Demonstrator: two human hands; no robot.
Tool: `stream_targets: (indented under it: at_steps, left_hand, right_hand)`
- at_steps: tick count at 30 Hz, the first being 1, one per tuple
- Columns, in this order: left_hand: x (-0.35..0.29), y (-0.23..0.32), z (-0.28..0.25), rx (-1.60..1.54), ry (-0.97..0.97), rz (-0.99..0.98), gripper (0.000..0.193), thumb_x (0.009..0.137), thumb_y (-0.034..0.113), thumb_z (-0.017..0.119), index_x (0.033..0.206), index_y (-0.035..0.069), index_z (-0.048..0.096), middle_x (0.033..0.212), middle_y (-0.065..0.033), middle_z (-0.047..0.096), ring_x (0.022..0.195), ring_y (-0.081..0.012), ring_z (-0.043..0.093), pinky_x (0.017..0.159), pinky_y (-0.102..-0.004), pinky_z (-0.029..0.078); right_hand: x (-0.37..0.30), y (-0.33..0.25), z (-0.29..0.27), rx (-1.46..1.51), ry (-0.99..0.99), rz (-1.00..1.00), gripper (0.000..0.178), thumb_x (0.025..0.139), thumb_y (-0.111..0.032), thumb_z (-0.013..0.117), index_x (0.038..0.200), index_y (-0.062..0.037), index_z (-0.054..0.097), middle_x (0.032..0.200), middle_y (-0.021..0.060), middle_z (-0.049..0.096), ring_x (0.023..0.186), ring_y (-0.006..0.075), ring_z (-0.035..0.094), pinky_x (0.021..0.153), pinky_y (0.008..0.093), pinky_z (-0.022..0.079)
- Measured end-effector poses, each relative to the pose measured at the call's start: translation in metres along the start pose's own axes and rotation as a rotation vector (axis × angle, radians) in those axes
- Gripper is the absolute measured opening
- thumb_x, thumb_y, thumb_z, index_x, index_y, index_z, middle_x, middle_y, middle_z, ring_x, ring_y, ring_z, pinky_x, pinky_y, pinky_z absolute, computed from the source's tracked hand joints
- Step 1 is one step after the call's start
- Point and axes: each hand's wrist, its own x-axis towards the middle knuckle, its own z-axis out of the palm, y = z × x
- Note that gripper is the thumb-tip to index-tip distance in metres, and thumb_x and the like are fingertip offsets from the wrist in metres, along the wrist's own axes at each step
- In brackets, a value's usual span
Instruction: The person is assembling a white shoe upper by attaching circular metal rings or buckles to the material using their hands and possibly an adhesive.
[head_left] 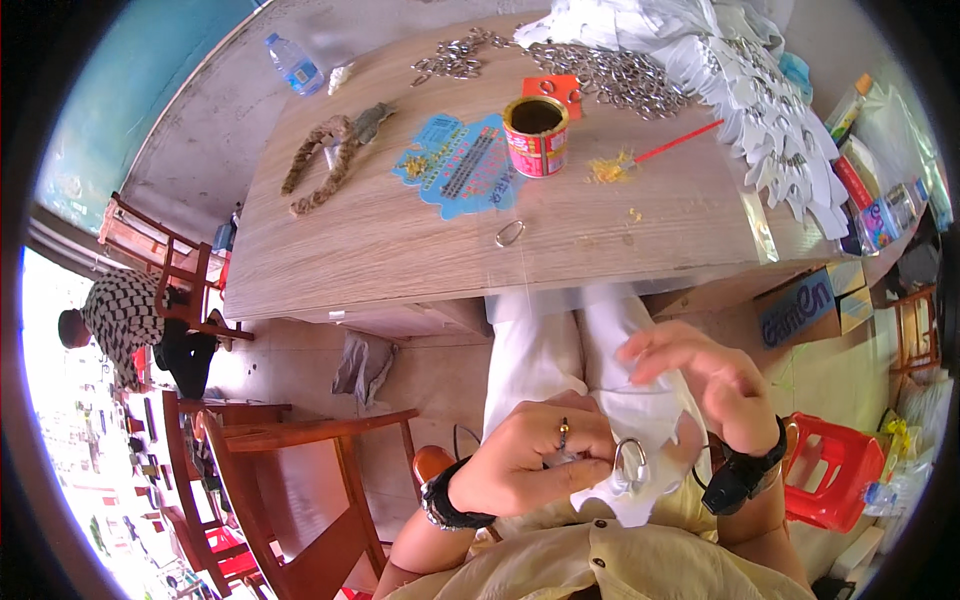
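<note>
Above my lap, my left hand (540, 455) is closed on a thin white cut-out piece (632, 508) with a notched edge. A silver metal ring clip (622, 462) sits at that piece, beside my left fingertips and thumb. My right hand (715, 385) is raised just to the right of it, fingers apart, with nothing visible in them. Part of the white piece lies under my left fingers and is hidden. On the table's near part lies a single metal ring (510, 234).
The table (350, 260) holds a red tin (537, 150), blue printed card (465, 170), red stick (680, 140), braided loop (320, 160), metal clip pile (620, 75) and stacked white pieces (770, 130). A wooden chair (310, 440) and red stool (835, 470) flank me; a person (125, 315) sits far left.
</note>
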Motion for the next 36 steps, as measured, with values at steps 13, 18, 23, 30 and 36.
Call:
stream_targets:
  at_steps: [13, 18, 23, 30, 36]
  left_hand:
    - [0.012, -0.024, 0.024, -0.842, 0.923, -0.001, 0.018, 0.082, -0.009, 0.061, 0.095, 0.003, 0.067, 0.095, -0.0074, 0.067, 0.083, -0.0141, 0.061, 0.076, -0.0277, 0.048]
    - [0.03, -0.028, 0.038, -0.757, 0.969, -0.014, 0.035, 0.085, -0.005, 0.059, 0.118, 0.002, 0.055, 0.113, -0.0088, 0.057, 0.098, -0.0159, 0.058, 0.088, -0.0313, 0.046]
    - [0.036, -0.044, 0.04, -0.056, 0.848, -0.053, 0.052, 0.085, 0.002, 0.06, 0.133, -0.007, 0.043, 0.141, -0.0187, 0.04, 0.121, -0.0214, 0.047, 0.101, -0.0349, 0.037]
    - [0.051, -0.036, 0.019, 0.701, 0.44, -0.131, 0.033, 0.079, 0.003, 0.065, 0.112, 0.004, 0.064, 0.104, -0.0135, 0.067, 0.089, -0.0261, 0.067, 0.078, -0.0309, 0.048]
    - [0.066, -0.018, 0.014, 0.526, 0.274, -0.305, 0.023, 0.079, 0.005, 0.065, 0.102, 0.005, 0.068, 0.087, -0.0119, 0.069, 0.068, -0.0259, 0.066, 0.06, -0.0298, 0.051]
  right_hand:
    - [-0.009, 0.037, 0.012, 0.298, 0.127, 0.161, 0.07, 0.083, -0.031, 0.069, 0.137, -0.002, 0.035, 0.132, 0.0126, 0.048, 0.116, 0.0209, 0.052, 0.095, 0.0333, 0.039]
    - [0.005, 0.025, 0.02, -0.172, 0.177, 0.219, 0.04, 0.081, -0.019, 0.072, 0.112, 0.0007, 0.055, 0.1, 0.0097, 0.064, 0.09, 0.0139, 0.061, 0.074, 0.0286, 0.05]
    - [0.026, 0.012, -0.017, 0.044, 0.401, 0.228, 0.025, 0.083, -0.01, 0.069, 0.1, 0.0014, 0.055, 0.086, 0.0081, 0.064, 0.078, 0.0112, 0.064, 0.065, 0.0226, 0.052]
    - [0.063, 0.024, -0.116, -0.111, 0.342, 0.298, 0.02, 0.085, -0.011, 0.067, 0.097, 0.001, 0.057, 0.08, 0.0058, 0.064, 0.066, 0.0095, 0.063, 0.056, 0.021, 0.052]
    - [0.064, 0.033, -0.118, -0.276, 0.384, 0.362, 0.022, 0.085, -0.008, 0.066, 0.099, 0.0015, 0.052, 0.075, 0.0069, 0.066, 0.057, 0.0089, 0.062, 0.05, 0.0204, 0.049]
